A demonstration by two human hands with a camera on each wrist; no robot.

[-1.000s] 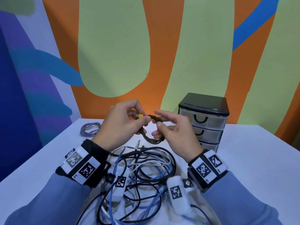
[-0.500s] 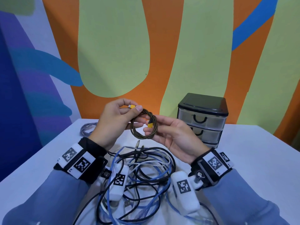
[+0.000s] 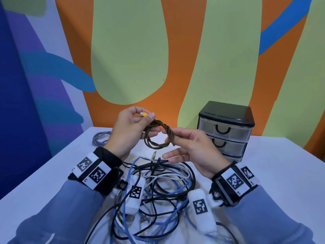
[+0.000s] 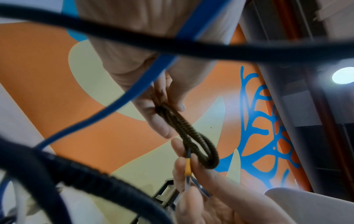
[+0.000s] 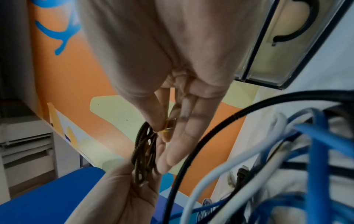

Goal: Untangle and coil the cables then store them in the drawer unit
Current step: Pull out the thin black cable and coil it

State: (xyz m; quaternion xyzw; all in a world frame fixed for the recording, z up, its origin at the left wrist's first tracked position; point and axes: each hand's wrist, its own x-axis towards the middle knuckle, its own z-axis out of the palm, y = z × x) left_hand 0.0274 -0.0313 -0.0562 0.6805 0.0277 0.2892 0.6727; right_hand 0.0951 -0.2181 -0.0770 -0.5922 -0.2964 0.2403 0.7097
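Note:
A small coil of brown braided cable (image 3: 159,138) is held up over the table between both hands. My left hand (image 3: 146,118) grips its upper left side, with one yellow plug (image 3: 144,113) sticking out above the thumb. My right hand (image 3: 168,137) pinches the coil's right side between thumb and forefinger, other fingers stretched out. In the right wrist view the right hand's fingertips (image 5: 160,128) pinch the second yellow plug (image 5: 168,126) against the coil (image 5: 142,153). The left wrist view shows the coil (image 4: 193,136) edge on. The black-topped drawer unit (image 3: 226,127) stands at the right, drawers closed.
A tangle of black, blue and white cables (image 3: 158,187) lies on the white table (image 3: 272,173) under my wrists. A grey coiled cable (image 3: 101,139) lies at the far left near the painted wall. Loose cables cross close to both wrist cameras.
Both hands rose a little and spread the coil into a ring. The right hand turned palm up and the second yellow plug went out of sight behind the coil.

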